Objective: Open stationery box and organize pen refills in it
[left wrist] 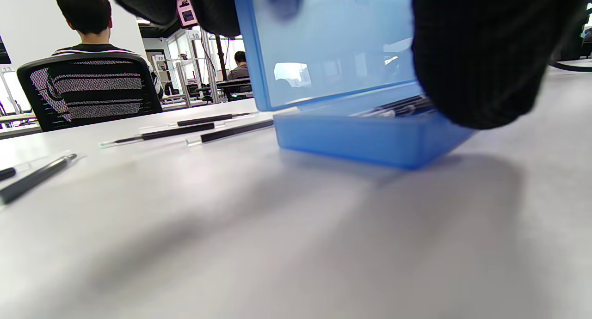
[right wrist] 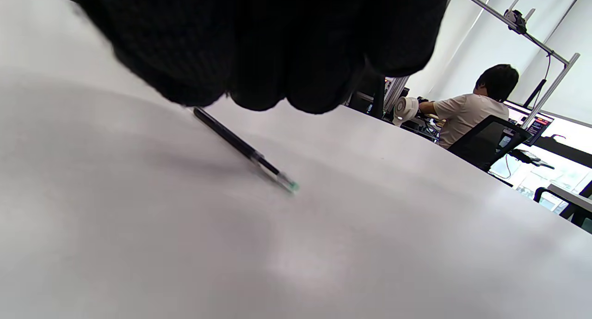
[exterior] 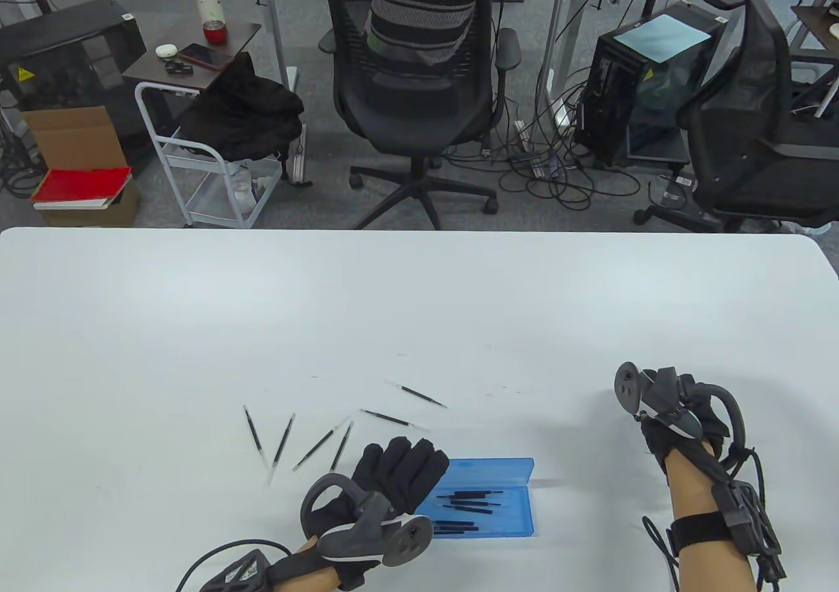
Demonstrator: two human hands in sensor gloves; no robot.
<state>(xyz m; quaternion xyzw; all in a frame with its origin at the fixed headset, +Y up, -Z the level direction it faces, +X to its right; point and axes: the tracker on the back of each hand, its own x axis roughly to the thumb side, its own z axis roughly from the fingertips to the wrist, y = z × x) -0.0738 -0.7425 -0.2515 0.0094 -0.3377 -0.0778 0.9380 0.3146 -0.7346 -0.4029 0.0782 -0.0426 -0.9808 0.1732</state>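
Observation:
The blue stationery box (exterior: 518,526) lies open near the table's front edge, its lid (exterior: 491,468) raised at the back. Several black pen refills (exterior: 469,503) lie inside it. My left hand (exterior: 405,466) grips the left end of the lid (left wrist: 323,41), fingers over its top edge and thumb (left wrist: 476,60) in front. Several loose refills (exterior: 283,444) lie scattered on the table left of and behind the box. Far to the right of the box, my right hand (exterior: 675,415) has its fingers (right wrist: 259,46) curled round one refill (right wrist: 240,145), whose tip points down at the table.
The white table (exterior: 419,303) ends at its far edge in front of office chairs (exterior: 419,87), a small cart and computer towers. A person sits in the chair beyond the far edge. Two loose refills (exterior: 419,395) lie behind the box.

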